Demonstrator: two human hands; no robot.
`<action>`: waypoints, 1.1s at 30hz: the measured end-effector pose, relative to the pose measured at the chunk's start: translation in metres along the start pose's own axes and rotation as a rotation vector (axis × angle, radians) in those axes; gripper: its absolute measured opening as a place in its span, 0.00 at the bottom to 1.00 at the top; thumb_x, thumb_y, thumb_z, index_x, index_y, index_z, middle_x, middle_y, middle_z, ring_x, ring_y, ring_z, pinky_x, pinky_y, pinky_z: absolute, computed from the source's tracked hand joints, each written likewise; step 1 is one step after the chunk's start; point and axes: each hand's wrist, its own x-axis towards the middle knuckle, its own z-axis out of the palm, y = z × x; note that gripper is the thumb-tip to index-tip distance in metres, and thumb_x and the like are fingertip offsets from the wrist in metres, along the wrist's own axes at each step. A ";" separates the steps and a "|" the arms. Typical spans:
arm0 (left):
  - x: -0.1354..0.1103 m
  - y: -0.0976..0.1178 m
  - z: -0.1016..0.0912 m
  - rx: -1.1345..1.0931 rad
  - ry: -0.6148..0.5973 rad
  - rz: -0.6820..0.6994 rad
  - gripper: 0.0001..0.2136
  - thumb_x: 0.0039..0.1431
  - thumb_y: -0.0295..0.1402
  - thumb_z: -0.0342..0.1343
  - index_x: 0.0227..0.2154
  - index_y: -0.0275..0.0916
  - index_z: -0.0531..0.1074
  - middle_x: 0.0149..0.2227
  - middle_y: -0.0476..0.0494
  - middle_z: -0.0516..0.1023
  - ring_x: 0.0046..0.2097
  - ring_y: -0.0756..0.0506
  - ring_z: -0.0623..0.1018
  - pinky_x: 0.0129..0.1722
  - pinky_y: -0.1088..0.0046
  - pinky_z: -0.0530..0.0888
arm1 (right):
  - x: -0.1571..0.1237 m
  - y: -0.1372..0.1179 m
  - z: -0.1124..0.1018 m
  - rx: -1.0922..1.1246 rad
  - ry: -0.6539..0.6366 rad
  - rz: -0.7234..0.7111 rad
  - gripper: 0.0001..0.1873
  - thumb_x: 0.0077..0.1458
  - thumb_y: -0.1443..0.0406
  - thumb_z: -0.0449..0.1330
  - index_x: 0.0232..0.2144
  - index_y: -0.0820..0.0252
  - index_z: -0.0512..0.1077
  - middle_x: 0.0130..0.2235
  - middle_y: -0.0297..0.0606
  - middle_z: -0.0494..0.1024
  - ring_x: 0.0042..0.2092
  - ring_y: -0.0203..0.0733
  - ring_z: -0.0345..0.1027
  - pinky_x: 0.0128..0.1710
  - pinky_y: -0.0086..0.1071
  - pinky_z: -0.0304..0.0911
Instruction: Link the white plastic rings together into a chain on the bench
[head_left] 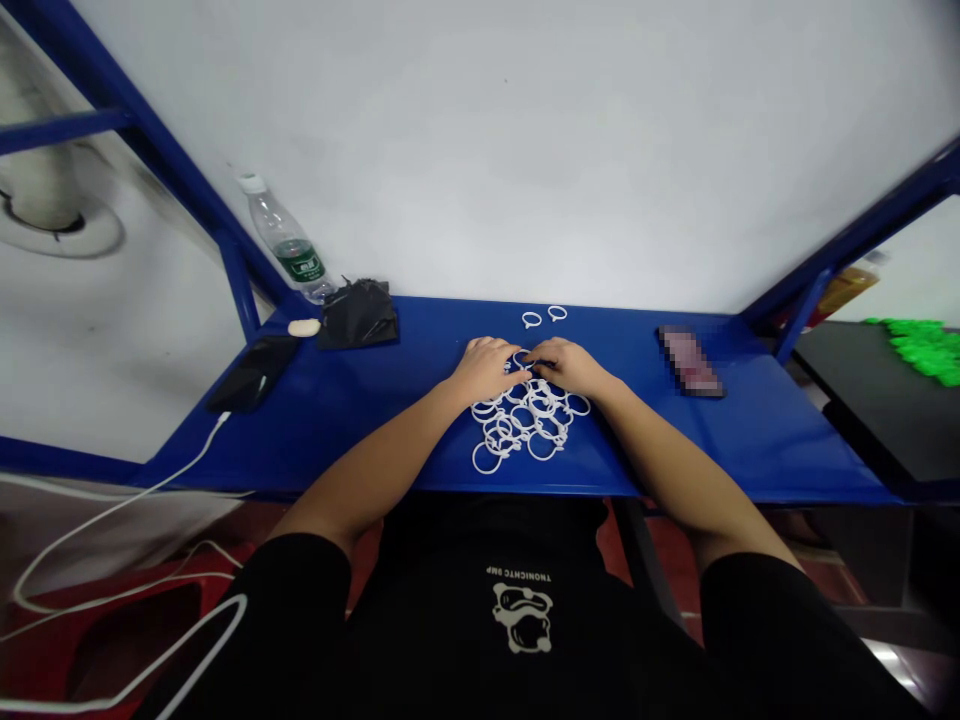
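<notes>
Between my two hands, at the far side of a pile, is a thin white plastic ring, partly covered by the fingers. My left hand is closed on its left side, thumb stretched toward the right hand. On the other side, my right hand pinches it with bent fingers. Just below both hands lies a loose heap of white rings, several of them overlapping; small loops or tabs show on some. Two single rings, one white ring and another white ring, lie apart beyond the hands, near the wall.
The blue table has a clear bottle, a black plastic bag, a black device with a white cable and a small pale object at left. A phone lies right; green pieces sit farther right.
</notes>
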 end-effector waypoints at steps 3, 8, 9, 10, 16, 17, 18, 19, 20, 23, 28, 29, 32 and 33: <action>-0.001 0.004 -0.002 -0.025 0.014 -0.005 0.16 0.66 0.43 0.68 0.50 0.41 0.77 0.49 0.40 0.84 0.55 0.35 0.80 0.65 0.50 0.68 | 0.000 0.000 0.002 0.029 -0.038 0.057 0.17 0.62 0.69 0.60 0.50 0.55 0.84 0.43 0.40 0.86 0.42 0.44 0.79 0.45 0.39 0.72; -0.001 0.006 -0.002 -0.015 0.057 0.006 0.10 0.64 0.38 0.69 0.44 0.42 0.78 0.46 0.42 0.85 0.53 0.36 0.81 0.63 0.50 0.69 | 0.000 -0.005 0.003 -0.001 -0.002 0.077 0.17 0.62 0.68 0.60 0.49 0.57 0.83 0.37 0.38 0.83 0.37 0.41 0.74 0.39 0.35 0.68; 0.000 0.005 -0.002 -0.022 0.065 0.003 0.09 0.65 0.37 0.69 0.44 0.42 0.78 0.46 0.42 0.85 0.53 0.37 0.82 0.62 0.50 0.70 | 0.000 -0.006 0.003 0.002 0.032 0.073 0.17 0.62 0.68 0.60 0.50 0.58 0.83 0.37 0.38 0.83 0.37 0.41 0.74 0.39 0.35 0.68; 0.000 0.004 -0.002 -0.039 0.071 0.003 0.08 0.66 0.37 0.68 0.45 0.42 0.79 0.45 0.43 0.86 0.51 0.37 0.82 0.61 0.51 0.71 | 0.000 -0.007 0.003 0.009 0.072 0.070 0.17 0.62 0.68 0.60 0.51 0.58 0.82 0.38 0.38 0.83 0.37 0.41 0.74 0.40 0.35 0.68; 0.005 0.000 -0.002 -0.108 0.178 0.054 0.07 0.73 0.36 0.61 0.40 0.43 0.82 0.39 0.46 0.87 0.42 0.43 0.84 0.52 0.59 0.75 | 0.000 -0.014 0.000 0.049 0.230 0.063 0.14 0.66 0.65 0.60 0.50 0.56 0.82 0.38 0.38 0.84 0.35 0.41 0.74 0.39 0.37 0.71; 0.005 0.000 -0.002 -0.098 0.196 0.058 0.07 0.73 0.36 0.60 0.40 0.43 0.82 0.39 0.47 0.87 0.42 0.43 0.84 0.52 0.59 0.75 | 0.000 -0.015 0.000 0.056 0.229 0.064 0.12 0.66 0.64 0.61 0.48 0.56 0.82 0.38 0.39 0.84 0.35 0.42 0.75 0.39 0.37 0.71; 0.005 0.001 -0.002 -0.089 0.205 0.061 0.07 0.73 0.36 0.60 0.40 0.43 0.82 0.38 0.47 0.87 0.42 0.43 0.84 0.53 0.59 0.74 | 0.000 -0.015 0.000 0.064 0.223 0.065 0.11 0.67 0.63 0.61 0.46 0.56 0.83 0.38 0.39 0.84 0.36 0.42 0.75 0.39 0.37 0.71; 0.004 0.001 -0.002 -0.083 0.205 0.064 0.07 0.73 0.36 0.61 0.40 0.43 0.82 0.38 0.47 0.87 0.42 0.43 0.84 0.53 0.59 0.74 | 0.000 -0.016 0.000 0.073 0.213 0.066 0.10 0.67 0.63 0.61 0.44 0.56 0.83 0.38 0.39 0.85 0.36 0.42 0.76 0.40 0.37 0.71; 0.004 0.001 -0.002 -0.078 0.197 0.066 0.06 0.73 0.36 0.61 0.40 0.43 0.82 0.39 0.47 0.87 0.42 0.43 0.84 0.53 0.59 0.74 | 0.000 -0.016 0.001 0.083 0.201 0.068 0.10 0.68 0.62 0.61 0.42 0.56 0.83 0.38 0.39 0.85 0.37 0.42 0.76 0.40 0.37 0.71; 0.004 0.000 -0.002 -0.062 0.158 0.062 0.05 0.72 0.34 0.62 0.40 0.43 0.83 0.40 0.47 0.88 0.43 0.42 0.84 0.53 0.59 0.74 | 0.001 -0.015 0.003 0.101 0.170 0.073 0.09 0.68 0.62 0.62 0.41 0.56 0.82 0.38 0.39 0.85 0.37 0.42 0.76 0.40 0.36 0.70; 0.005 -0.002 0.000 -0.082 0.125 0.068 0.04 0.71 0.32 0.63 0.41 0.43 0.83 0.41 0.46 0.88 0.43 0.42 0.84 0.52 0.60 0.75 | 0.002 -0.011 0.007 0.085 0.135 0.111 0.07 0.63 0.63 0.64 0.41 0.57 0.82 0.37 0.38 0.85 0.36 0.42 0.75 0.39 0.35 0.68; 0.006 -0.002 0.000 -0.097 0.123 0.079 0.04 0.70 0.31 0.63 0.41 0.43 0.83 0.41 0.47 0.88 0.43 0.42 0.84 0.52 0.60 0.75 | 0.001 -0.010 0.007 0.081 0.141 0.112 0.06 0.63 0.64 0.64 0.41 0.57 0.81 0.37 0.38 0.84 0.35 0.42 0.75 0.38 0.35 0.68; 0.005 0.001 0.000 -0.121 0.154 0.094 0.03 0.68 0.30 0.64 0.41 0.43 0.83 0.40 0.47 0.87 0.43 0.43 0.84 0.52 0.60 0.76 | 0.001 -0.009 0.008 0.060 0.156 0.104 0.06 0.63 0.65 0.63 0.40 0.56 0.81 0.37 0.38 0.84 0.35 0.41 0.74 0.38 0.35 0.67; 0.005 0.001 -0.001 -0.119 0.176 0.084 0.03 0.68 0.30 0.64 0.40 0.43 0.83 0.40 0.47 0.87 0.43 0.42 0.83 0.52 0.59 0.75 | 0.001 -0.008 0.008 0.047 0.159 0.105 0.07 0.63 0.65 0.63 0.40 0.56 0.81 0.37 0.38 0.84 0.35 0.41 0.74 0.38 0.35 0.67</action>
